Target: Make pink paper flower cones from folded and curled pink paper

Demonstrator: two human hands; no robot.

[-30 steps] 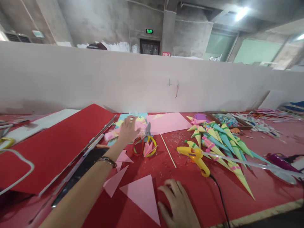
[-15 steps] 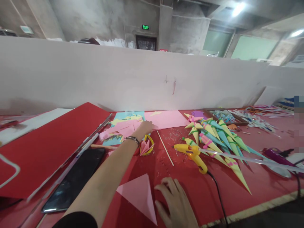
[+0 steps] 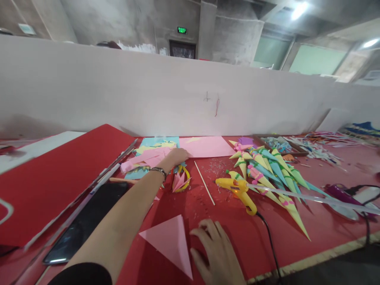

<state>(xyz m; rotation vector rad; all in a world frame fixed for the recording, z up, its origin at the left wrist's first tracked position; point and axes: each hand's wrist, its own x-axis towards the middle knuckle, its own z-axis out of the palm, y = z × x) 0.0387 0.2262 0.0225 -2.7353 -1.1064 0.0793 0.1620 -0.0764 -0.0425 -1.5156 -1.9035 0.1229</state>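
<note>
My left hand [image 3: 178, 156] reaches to the back of the red table, over the edge of a heap of pink paper pieces [image 3: 154, 156]; its fingers are too blurred to tell what they hold. My right hand [image 3: 213, 247] rests near the front edge with its fingers apart, beside a folded pink paper triangle [image 3: 172, 243], holding nothing. Scissors with yellow handles [image 3: 187, 180] and a small folded pink shape [image 3: 179, 181] lie below my left wrist. A thin wooden stick [image 3: 204, 182] lies right of them.
A yellow glue gun [image 3: 237, 189] with a cord lies right of centre, beside piled paper cones [image 3: 273, 170]. A dark phone [image 3: 89, 221] and a big red board [image 3: 65, 174] are at the left. A white partition [image 3: 148, 95] stands behind.
My left hand has shifted slightly left over the pink papers. The whole view has moved slightly; my right hand keeps its place by the triangle.
</note>
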